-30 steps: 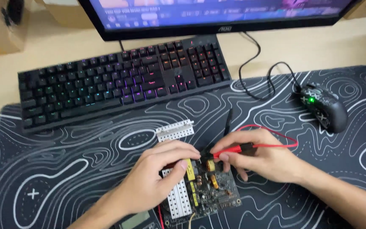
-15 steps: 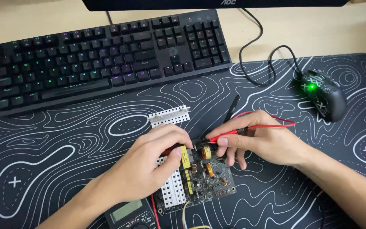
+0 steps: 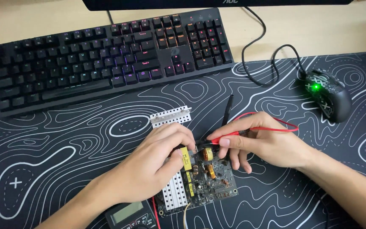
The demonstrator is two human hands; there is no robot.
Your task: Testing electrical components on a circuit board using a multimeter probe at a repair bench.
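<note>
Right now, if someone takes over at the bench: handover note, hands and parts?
Left hand: rests on the circuit board, fingers at its upper left edge by the yellow block, steadying it.
Right hand: pinches the red probe; tip down at the board's top edge near the copper coil.
Black probe: lies loose on the mat, above the right hand.
Meter: bottom edge of view, left of the board; screen unreadable.
White perforated strip: on the mat above the board.
Done: red probe placed on the board.
Left: black probe not yet in hand.
</note>
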